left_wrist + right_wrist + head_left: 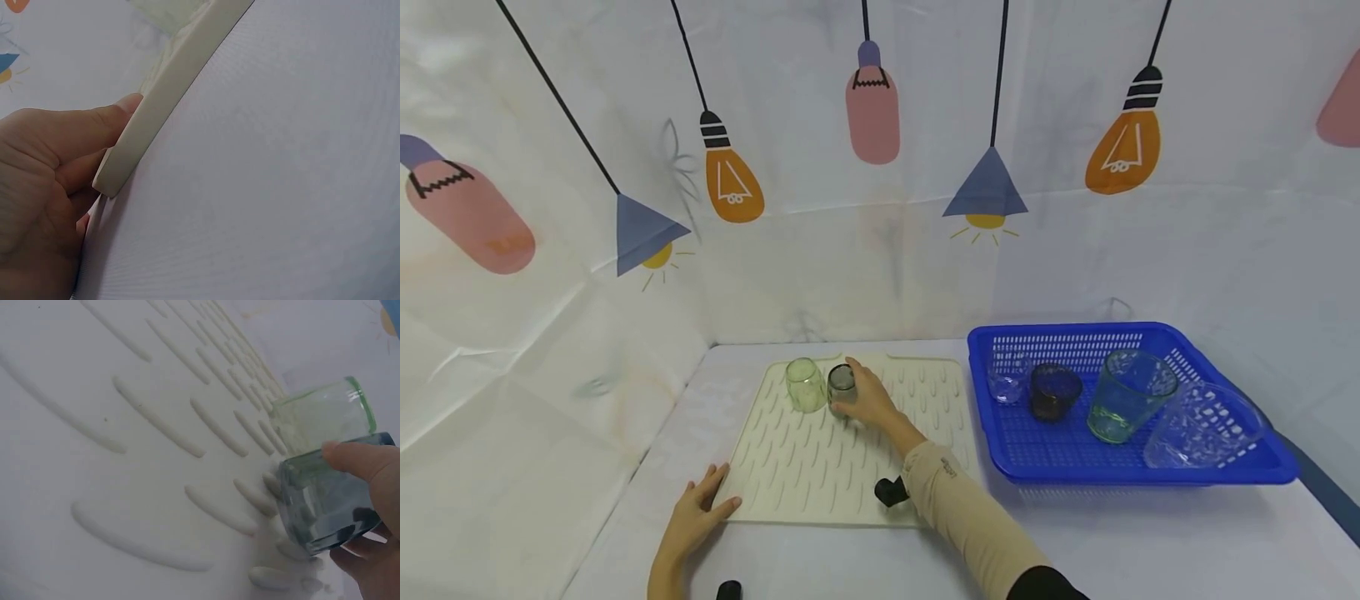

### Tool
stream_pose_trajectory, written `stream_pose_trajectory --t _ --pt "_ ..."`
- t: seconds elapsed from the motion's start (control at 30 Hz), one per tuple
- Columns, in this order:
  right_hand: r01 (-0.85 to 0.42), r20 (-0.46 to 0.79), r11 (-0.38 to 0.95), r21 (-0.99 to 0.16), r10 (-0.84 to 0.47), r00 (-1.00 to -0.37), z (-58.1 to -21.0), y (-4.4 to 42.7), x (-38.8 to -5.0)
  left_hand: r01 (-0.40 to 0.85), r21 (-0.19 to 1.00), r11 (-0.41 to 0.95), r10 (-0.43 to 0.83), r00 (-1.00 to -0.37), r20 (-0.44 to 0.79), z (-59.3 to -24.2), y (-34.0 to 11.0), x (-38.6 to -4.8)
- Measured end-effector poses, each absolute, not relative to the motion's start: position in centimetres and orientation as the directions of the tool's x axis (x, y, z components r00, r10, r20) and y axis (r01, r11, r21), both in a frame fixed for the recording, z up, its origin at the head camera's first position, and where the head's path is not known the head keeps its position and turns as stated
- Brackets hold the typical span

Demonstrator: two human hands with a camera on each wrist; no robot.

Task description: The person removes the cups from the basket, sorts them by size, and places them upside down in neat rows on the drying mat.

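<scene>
A ridged cream drying mat point(820, 475) lies flat on the white table. My right hand point(868, 398) grips a small smoky grey glass point(842, 385) between thumb and fingers near the mat's far edge. In the right wrist view, the grey glass point(325, 497) has its base close to the ridges; whether it touches them I cannot tell. Just left of it, a pale green glass point(805, 386) stands on the mat. My left hand point(694, 512) is at the mat's near left corner, fingers spread. In the left wrist view its thumb point(128, 103) touches the mat's edge.
A blue plastic basket point(1015, 467) stands to the right of the mat. Inside are a small clear glass point(1006, 379), a dark brown glass point(1054, 392), a larger greenish tumbler point(1127, 400) and a tilted clear glass bowl point(1198, 429). A printed white sheet hangs behind the table.
</scene>
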State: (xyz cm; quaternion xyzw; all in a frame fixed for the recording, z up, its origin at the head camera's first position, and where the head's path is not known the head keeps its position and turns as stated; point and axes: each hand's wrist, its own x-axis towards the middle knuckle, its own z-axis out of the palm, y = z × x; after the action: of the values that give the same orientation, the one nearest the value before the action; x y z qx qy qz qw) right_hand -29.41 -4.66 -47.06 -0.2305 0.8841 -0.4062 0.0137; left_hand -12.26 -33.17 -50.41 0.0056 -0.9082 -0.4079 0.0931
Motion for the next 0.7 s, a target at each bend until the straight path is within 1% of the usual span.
stream_pose_trajectory --t 0.13,0.27,0.43,0.53,0.6,0.63,0.7 --pt "-0.405 0.135 0.554 -0.727 -0.462 -0.876 -46.7 -4.4 -29.6 0.075 0.739 0.67 -0.08 -0.982 0.172 -50.4 -33.1 -12.3" --pt "-0.404 0.132 0.496 -0.769 -0.494 -0.859 -46.7 -4.0 -29.9 0.089 0.733 0.675 -0.074 -0.979 0.187 -50.4 -33.4 -12.2" --pt "-0.351 0.141 0.43 -0.832 -0.447 -0.883 -47.6 -3.8 -29.8 0.099 0.733 0.673 -0.074 -0.977 0.199 -50.3 -33.6 -12.0" --pt "-0.366 0.205 0.37 -0.854 -0.407 -0.89 -48.1 -4.0 -29.5 0.096 0.735 0.671 -0.076 -0.977 0.197 -50.4 -33.5 -12.1" --pt "-0.413 0.267 0.338 -0.846 -0.4 -0.876 -48.3 -4.0 -29.3 0.09 0.741 0.666 -0.079 -0.979 0.19 -50.5 -33.5 -12.2" --pt "-0.455 0.311 0.339 -0.824 -0.4 -0.862 -48.3 -4.0 -29.2 0.088 0.742 0.664 -0.082 -0.979 0.189 -50.5 -33.4 -12.2" --pt "-0.499 0.356 0.341 -0.796 -0.403 -0.843 -48.4 -3.9 -29.2 0.084 0.746 0.66 -0.084 -0.979 0.185 -50.6 -33.3 -12.3"
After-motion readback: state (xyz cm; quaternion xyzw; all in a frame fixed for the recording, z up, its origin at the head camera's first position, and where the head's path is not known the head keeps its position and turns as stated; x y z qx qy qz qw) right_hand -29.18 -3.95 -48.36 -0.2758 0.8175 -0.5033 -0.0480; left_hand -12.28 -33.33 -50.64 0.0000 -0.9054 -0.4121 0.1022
